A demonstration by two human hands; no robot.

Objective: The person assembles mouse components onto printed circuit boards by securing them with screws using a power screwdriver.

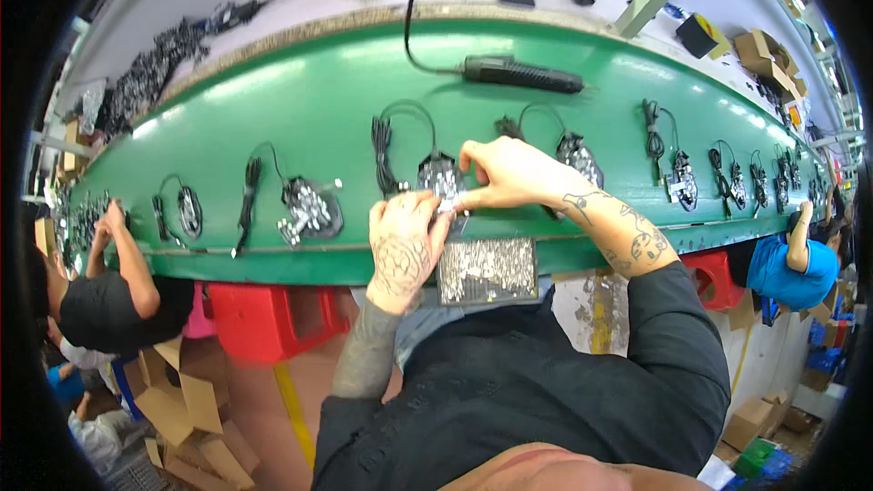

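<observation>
A partly assembled computer mouse (440, 174) lies on the green belt in front of me, its inner parts exposed and its black cable bundled beside it. My left hand (401, 250) is bent at the mouse's near left edge, fingers and thumb drawn together; what lies between them is hidden. From the right, my right hand (511, 173) grips the side of the same mouse with index finger and thumb. Close below the hands, at the belt's near edge, is a dark tray (488, 271) filled with small shiny metal pieces.
Other opened mice (310, 208) with bundled cables lie along the belt (318, 118) on both sides. A corded electric screwdriver (523, 75) lies beyond my hands. Co-workers sit left and right. Red stools (264, 318) and cardboard boxes (186, 400) stand on the floor.
</observation>
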